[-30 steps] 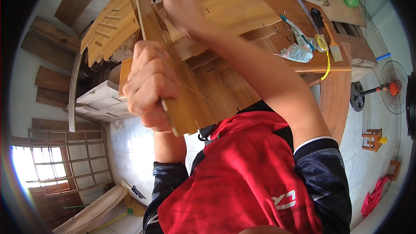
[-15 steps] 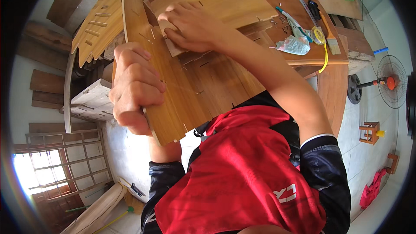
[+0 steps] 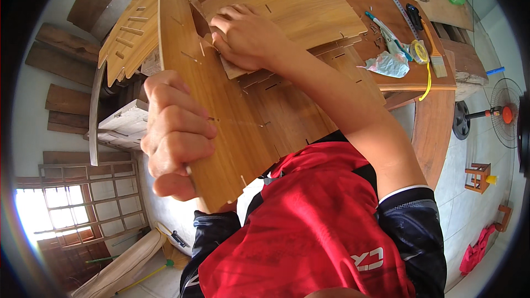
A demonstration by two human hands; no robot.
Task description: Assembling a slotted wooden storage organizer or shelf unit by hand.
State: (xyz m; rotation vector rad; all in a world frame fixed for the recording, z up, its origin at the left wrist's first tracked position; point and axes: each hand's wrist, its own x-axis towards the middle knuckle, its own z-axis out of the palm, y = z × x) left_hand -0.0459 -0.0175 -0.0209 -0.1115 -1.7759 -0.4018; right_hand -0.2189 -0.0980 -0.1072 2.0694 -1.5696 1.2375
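Left hand (image 3: pixel 179 135): closed, fingers wrapped over the left edge of a long, yellow-brown, slotted wooden board (image 3: pixel 232 127); no gap seen between fingers and wood.

Board, position: in front of the torso, to the right of the left knuckles and extending beyond them. Long axis runs from near the shirt away toward the upper left. Left hand the nearer, on its near half; right hand (image 3: pixel 243 36) just beside its far half.

Board, appearance: smooth, grained, tilted with left edge raised; short narrow slots, pale slivers at some.

Right hand: fingers bent over a small brown wooden block (image 3: pixel 234 70); underside hidden, firmness of hold cannot be told.

Beyond: broad light-brown wooden panel (image 3: pixel 309 5); reddish-brown wooden table (image 3: pixel 441 81), bearing one yellow tape measure (image 3: pixel 419 52) and one orange-handled flat paintbrush (image 3: pixel 438 63).
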